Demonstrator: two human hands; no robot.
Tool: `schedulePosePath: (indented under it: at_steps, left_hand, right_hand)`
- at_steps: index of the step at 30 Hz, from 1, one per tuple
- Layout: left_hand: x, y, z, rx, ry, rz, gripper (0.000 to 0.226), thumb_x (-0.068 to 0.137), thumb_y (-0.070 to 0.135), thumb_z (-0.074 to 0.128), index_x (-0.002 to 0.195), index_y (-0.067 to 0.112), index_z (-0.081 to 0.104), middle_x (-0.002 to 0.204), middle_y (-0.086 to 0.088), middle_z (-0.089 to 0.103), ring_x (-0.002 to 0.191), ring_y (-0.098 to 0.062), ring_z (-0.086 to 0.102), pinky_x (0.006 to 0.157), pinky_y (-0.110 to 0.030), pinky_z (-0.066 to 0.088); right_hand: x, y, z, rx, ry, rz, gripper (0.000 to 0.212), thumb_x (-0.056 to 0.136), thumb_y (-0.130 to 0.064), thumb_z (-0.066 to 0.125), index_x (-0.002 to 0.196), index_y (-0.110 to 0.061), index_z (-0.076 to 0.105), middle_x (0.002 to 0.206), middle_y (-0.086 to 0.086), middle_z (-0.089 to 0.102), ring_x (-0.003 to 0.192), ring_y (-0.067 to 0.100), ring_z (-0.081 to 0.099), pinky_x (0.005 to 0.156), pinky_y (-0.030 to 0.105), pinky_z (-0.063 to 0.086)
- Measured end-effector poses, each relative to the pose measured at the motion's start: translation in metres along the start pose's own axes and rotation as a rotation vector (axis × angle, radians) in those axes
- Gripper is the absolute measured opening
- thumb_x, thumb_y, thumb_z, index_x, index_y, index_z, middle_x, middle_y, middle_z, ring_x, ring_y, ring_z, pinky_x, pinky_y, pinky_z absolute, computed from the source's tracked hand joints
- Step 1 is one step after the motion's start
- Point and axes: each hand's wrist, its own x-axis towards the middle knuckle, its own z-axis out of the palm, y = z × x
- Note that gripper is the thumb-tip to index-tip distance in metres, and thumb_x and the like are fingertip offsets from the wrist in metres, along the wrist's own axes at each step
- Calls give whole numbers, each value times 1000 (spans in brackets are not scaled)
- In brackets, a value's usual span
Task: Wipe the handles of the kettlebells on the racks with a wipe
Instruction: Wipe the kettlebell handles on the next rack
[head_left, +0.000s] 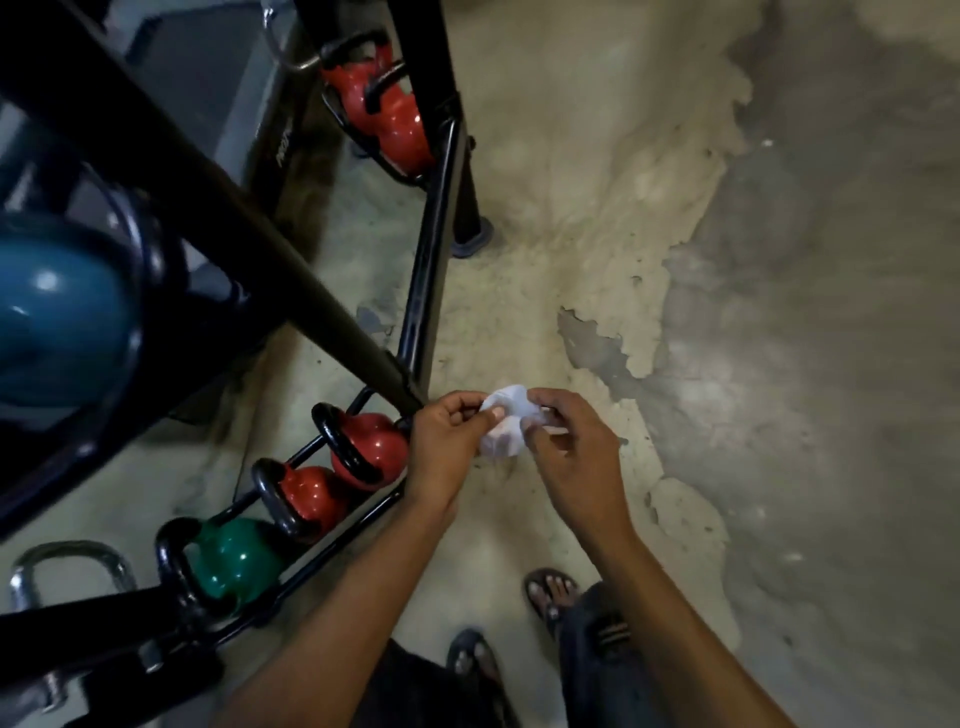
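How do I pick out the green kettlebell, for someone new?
Take the black metal rack at left, then its floor-level rail. Towards the camera, after two glossy red kettlebells, sits the round, black-handled green kettlebell: the only green one.

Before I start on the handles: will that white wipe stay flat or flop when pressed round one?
Likely floppy: the wipe is crumpled between the left hand and right hand, so it should wrap the nearest red kettlebell's handle easily. Probably very light, since fingertip pinches alone carry it. It may bunch, so spreading it first seems wise.
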Motion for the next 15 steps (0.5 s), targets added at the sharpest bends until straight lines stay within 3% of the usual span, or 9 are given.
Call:
schedulePosePath:
  at_steps: [3, 5, 9, 11, 15]
  left_hand:
    - [-53, 65, 15, -75, -58, -66, 14, 93, 12, 69, 105, 9, 75, 94, -10, 77, 88, -24, 74, 79, -37, 59]
    - [-87, 111, 19, -85, -106, -71, 16, 94, 14, 66, 108, 9, 73, 96, -9, 77, 88, -24, 74, 77, -36, 61]
    - [-139, 191, 19, 93, -308, 63, 18, 93, 23, 71, 110, 17, 73, 99, -3, 77, 93, -21, 73, 81, -37, 61]
    - [-152, 228, 23, 185, -383, 156, 20, 89, 24, 76, 109, 21, 75, 100, 0, 77, 95, -21, 72, 83, -37, 60]
    - [-162, 291, 44, 237, -432, 261, 17, 88, 15, 76, 103, 9, 75, 96, -11, 75, 92, -28, 73, 78, -37, 62]
  right_hand:
    - [-21, -61, -34, -280, -90, -196, 36, 93, -25, 72, 129, -21, 64, 119, -11, 64, 104, 0, 60, 84, 13, 49]
    - [-32, -104, -58, -359, -71, -218, 36, 93, -22, 72, 128, -20, 65, 119, -7, 67, 101, 3, 62, 85, 16, 51]
    - [-39, -194, -119, -252, -16, -185, 12, 98, -19, 66, 108, -25, 72, 95, -14, 72, 82, 0, 65, 71, 17, 50]
    - [-35, -233, -147, -193, -6, -155, 11, 98, -20, 65, 100, -28, 73, 88, -17, 71, 80, 4, 67, 66, 20, 50]
    - [-9, -289, -187, -58, -28, -53, 15, 96, -17, 67, 88, -28, 75, 87, -11, 70, 80, 11, 68, 66, 31, 55]
